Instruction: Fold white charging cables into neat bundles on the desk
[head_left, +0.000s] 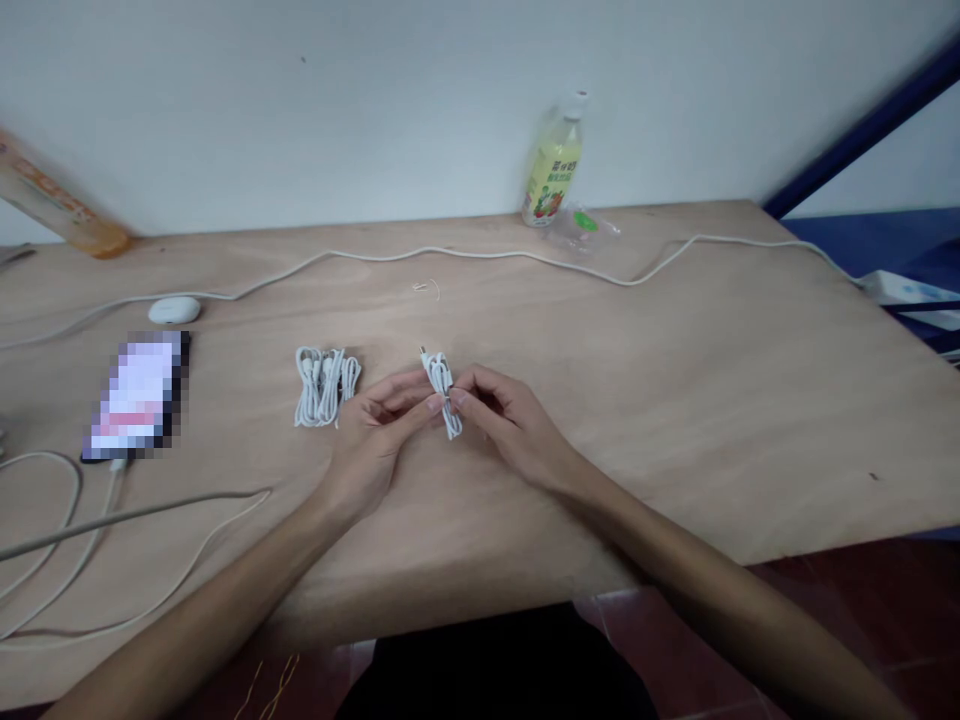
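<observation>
Bare tabletop (675, 380) surrounds both hands' fingers (433, 402) pinched shut on coiled cable (442, 390), mid-table.

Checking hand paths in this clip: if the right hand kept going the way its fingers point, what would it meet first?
The right hand points left; past the coiled cable it pinches, it would probably meet the left hand fingertips first.

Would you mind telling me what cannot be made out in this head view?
- Phone: its screen is blurred out.
- Bundled white cable: the middle is hidden by the fingertips of the left hand and right hand.
- Orange bottle: cut off by the left edge, label smeared.
- Yellow drink bottle: label print too small.
</observation>
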